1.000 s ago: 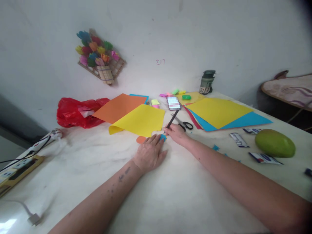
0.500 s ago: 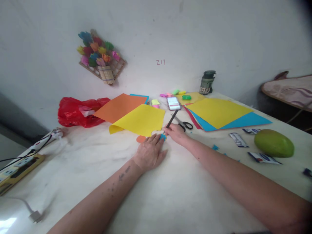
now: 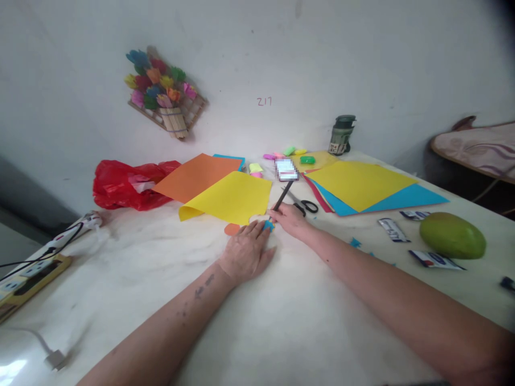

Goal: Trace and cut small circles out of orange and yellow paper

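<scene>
My left hand point(image 3: 245, 249) lies flat on the table with its fingers stretched out, the fingertips resting at a small blue paper piece point(image 3: 269, 225). Beneath the blue piece, a bit of yellow shows at the edge. An orange paper piece point(image 3: 232, 229) sticks out to the left of these fingers. In a pinch, my right hand point(image 3: 290, 220) holds a slim black pen point(image 3: 284, 195), tilted, with its lower end down at the blue piece. Just beyond the right hand lie scissors with black handles point(image 3: 309, 206). A yellow sheet point(image 3: 231, 195) with one curled edge spreads beyond the left hand.
Behind are an orange sheet point(image 3: 199, 177), a red plastic bag point(image 3: 120, 187) and a phone point(image 3: 286, 169). To the right lie yellow point(image 3: 362, 182) and blue sheets point(image 3: 422, 197), small packets point(image 3: 434, 260), a green fruit point(image 3: 453, 236) and blue scraps point(image 3: 355, 243). A power strip point(image 3: 36, 279) sits left.
Both hands stay in nearly the same place, the right one still holding the pen at the blue piece. The view has shifted very slightly.
</scene>
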Motion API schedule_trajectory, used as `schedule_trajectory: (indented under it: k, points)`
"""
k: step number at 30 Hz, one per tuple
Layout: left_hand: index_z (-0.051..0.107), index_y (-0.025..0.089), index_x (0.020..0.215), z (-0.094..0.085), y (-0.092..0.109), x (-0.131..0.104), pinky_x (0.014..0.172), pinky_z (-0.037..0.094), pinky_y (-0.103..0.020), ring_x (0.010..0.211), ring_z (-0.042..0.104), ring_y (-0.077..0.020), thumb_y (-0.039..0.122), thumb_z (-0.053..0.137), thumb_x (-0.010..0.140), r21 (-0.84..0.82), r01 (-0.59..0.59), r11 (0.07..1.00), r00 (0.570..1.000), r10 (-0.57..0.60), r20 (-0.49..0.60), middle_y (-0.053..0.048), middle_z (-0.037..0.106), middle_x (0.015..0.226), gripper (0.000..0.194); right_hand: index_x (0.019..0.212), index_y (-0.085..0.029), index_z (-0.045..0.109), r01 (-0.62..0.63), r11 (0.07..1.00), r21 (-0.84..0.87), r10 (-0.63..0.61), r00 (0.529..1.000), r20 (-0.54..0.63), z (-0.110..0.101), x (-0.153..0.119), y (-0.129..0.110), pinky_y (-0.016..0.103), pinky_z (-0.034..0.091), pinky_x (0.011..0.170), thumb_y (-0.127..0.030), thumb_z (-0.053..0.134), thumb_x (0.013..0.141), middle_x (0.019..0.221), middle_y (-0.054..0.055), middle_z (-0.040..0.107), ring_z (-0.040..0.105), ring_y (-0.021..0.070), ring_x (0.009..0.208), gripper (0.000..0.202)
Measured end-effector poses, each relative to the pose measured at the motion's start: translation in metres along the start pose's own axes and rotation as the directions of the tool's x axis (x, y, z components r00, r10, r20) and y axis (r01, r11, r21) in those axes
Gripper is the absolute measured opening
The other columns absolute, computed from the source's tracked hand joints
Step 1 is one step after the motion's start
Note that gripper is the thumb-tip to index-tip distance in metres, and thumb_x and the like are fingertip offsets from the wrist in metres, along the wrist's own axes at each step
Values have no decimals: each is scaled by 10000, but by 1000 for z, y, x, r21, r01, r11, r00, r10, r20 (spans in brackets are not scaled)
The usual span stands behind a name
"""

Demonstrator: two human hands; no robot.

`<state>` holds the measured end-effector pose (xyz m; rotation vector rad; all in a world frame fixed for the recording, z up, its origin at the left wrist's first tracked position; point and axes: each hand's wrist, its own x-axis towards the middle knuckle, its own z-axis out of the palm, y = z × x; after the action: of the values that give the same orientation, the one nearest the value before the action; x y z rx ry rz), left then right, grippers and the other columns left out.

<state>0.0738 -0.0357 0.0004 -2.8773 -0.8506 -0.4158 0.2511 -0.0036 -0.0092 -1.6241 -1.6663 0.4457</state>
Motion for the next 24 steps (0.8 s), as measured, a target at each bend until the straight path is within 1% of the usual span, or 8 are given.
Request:
schedule_trajectory:
  k: [8,16,24]
  points:
    - [436,125,1236,0,0,0,969,339,-472,1210,389,-281,415,335,848,-10,2,1000,1000,-2,-15,-156,468,1272,495,780,-187,605,-1,1000,-4,1,1000,1,1,1,2,225,414,618,-339,486,803,652,8,669,619,139,651,195]
    - [426,100,1247,-1,1,1,978,329,-470,1215,380,-285,416,334,846,-4,9,1000,1000,-9,18,-163,457,1283,519,766,-189,599,-4,1000,9,4,1000,-3,1,0,2,223,414,615,-344,487,799,643,6,663,617,138,648,194]
    - [417,100,1258,-1,1,1,984,324,-462,1222,373,-279,418,322,852,1,9,1000,1000,-9,18,-158,450,1291,524,773,-184,596,10,1000,-2,-10,1000,2,1,1,2,221,418,612,-341,487,798,673,16,664,620,141,651,194]
